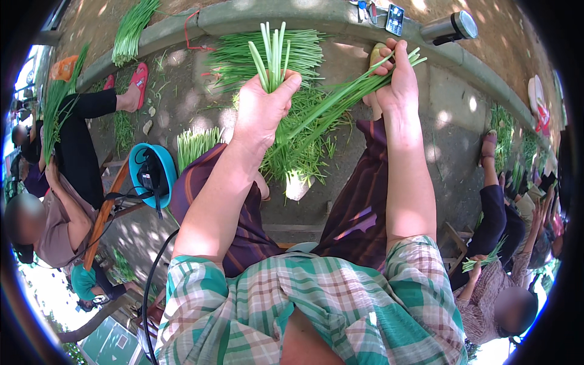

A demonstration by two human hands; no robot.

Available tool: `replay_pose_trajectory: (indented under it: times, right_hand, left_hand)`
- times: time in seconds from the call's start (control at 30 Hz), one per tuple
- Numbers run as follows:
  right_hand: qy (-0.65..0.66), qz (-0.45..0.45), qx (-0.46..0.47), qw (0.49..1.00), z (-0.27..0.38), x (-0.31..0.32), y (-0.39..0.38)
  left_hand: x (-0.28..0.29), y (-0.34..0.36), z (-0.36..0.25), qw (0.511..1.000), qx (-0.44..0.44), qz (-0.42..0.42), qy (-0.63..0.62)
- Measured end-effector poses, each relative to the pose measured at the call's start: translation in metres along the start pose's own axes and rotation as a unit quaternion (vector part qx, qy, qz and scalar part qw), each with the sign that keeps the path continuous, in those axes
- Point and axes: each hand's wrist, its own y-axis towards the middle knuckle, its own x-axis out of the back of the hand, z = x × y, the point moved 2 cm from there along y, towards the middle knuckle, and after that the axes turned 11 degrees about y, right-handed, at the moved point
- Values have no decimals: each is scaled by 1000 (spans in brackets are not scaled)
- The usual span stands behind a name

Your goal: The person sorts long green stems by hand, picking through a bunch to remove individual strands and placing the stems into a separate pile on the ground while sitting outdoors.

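Creased checked shirt (316,292) closest

Left hand (266,106) fisted round pale, smooth stalks (275,67), lower ends hidden; right hand (398,76) pinching thin, slanting stems (337,102) over loose, tangled pile (313,152). Stem tips blend into pile, can't separate.

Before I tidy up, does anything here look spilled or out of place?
Loose green stalks lie scattered on the ground, unlike the neatly aligned pile near the curb. A black device sits in the blue basin, perhaps an odd place.
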Motion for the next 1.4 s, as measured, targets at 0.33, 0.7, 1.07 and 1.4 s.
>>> replay_pose_trajectory:
  times: [0.33,0.7,1.07,1.4]
  right_hand:
    - [-163,54,-86,981,-36,-25,-28]
    - [-335,157,-164,914,-49,-24,-42]
    - [-246,123,-102,956,-36,-22,-31]
    - [-174,95,-141,970,-30,-26,-32]
  left_hand:
    - [-6,-4,-9,998,39,45,20]
    - [-9,-3,-6,981,86,166,-50]
    - [-2,2,-3,973,136,137,-127]
    - [-4,3,2,974,124,144,-123]
